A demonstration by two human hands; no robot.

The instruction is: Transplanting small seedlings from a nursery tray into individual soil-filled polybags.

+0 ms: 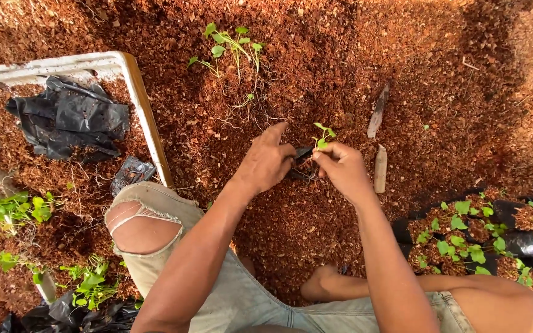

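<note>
Fingertips of the right hand [342, 168] pinch a small green-leaved seedling [323, 135] at its fragile-looking stem; the left hand [265, 163] grips a small black plastic bag [302, 152] beside it.

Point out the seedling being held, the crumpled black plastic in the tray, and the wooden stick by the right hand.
seedling [324, 133], head view, on its leaves.
black plastic [69, 117], head view, middle of the crumpled sheet.
wooden stick [380, 169], head view, mid-shaft.

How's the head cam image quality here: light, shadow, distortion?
Head view: warm, saturated light; hands sharp, right hand pinching a seedling, left hand beside it; deep shadow top right over the red mulch; wide-angle bending at the white tray edge.
</note>
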